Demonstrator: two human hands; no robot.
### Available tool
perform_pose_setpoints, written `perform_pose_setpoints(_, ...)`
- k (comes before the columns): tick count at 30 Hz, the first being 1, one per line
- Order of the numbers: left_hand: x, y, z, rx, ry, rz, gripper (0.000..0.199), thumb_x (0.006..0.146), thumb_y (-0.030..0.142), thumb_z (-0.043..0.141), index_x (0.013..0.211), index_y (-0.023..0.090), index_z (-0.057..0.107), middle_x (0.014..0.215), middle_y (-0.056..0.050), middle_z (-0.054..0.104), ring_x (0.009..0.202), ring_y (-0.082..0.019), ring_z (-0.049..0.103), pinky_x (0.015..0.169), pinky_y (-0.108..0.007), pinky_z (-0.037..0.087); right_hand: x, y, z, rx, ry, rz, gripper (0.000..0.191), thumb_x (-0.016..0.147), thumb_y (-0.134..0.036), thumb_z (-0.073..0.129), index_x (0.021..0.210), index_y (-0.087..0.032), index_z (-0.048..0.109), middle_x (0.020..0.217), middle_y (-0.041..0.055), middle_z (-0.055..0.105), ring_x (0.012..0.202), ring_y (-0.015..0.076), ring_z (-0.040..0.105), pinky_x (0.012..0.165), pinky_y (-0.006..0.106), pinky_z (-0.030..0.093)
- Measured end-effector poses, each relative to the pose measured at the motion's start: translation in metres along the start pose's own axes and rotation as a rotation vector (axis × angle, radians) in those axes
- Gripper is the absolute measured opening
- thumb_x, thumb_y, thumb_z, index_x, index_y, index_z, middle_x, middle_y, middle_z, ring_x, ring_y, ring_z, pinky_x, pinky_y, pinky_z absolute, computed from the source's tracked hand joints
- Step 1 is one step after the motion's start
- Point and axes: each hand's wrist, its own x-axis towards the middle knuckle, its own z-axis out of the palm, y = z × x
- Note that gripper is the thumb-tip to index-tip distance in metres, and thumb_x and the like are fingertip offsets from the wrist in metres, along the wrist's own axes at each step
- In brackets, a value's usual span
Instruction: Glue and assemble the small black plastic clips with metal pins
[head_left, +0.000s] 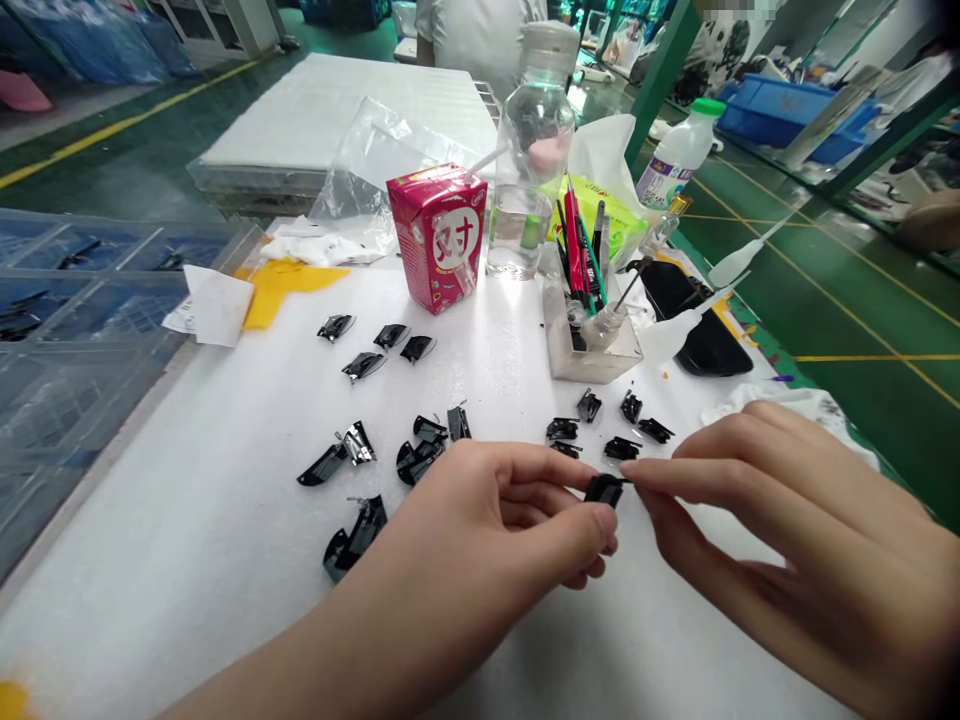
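Observation:
My left hand (517, 520) pinches a small black glossy part (603, 489) between thumb and fingers, over the white work surface (225, 520). At the right end of that part, my right hand (757, 510) has its thumb and index finger closed together; what they grip, perhaps a thin dark piece, is too small to make out. Beyond the hands lie several small black parts (622, 447). Left of my left hand are more black parts in loose groups, one pile (364, 530) close to my forearm and several curved pieces (363, 366) farther back.
A red drink carton (439, 240), a glass jar (525, 200) and a metal box (592, 360) of tools stand at the back. Divided plastic trays (90, 400) line the left. At right are a black case (697, 320) and a white cloth (817, 415). A person (480, 35) is beyond.

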Motion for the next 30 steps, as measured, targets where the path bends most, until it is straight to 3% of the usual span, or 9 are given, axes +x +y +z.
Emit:
perform_pose_setpoints(20,-0.0006,-0.0003,0.0019,0.059,-0.001,0.022,0.025,0.075,0.016,0.076,0.099,0.020,0.079,0.065,0.006,0.069,0.064,-0.011,0.061,0.063,-0.019,0.048,-0.0036,0.0014,0.0055,-0.052,-0.022,-0.012,0.013,0.096,-0.004,0.059,0.095,-0.013,0.068,0.075,0.0058,0.062,0.071,0.0182,0.048,0.060,0.032,0.039)
perform_pose_setpoints(30,-0.0022,0.0017,0.0044,0.228,0.046,0.172,0.014,0.085,0.024,0.067,0.089,0.021,0.081,0.061,0.007,0.063,0.059,-0.009,0.055,0.054,-0.017,0.042,-0.0065,-0.0001,0.0085,-0.108,-0.001,-0.022,0.015,0.099,-0.006,0.057,0.104,-0.009,0.071,0.076,0.0067,0.061,0.071,0.0187,0.048,0.061,0.034,0.036)
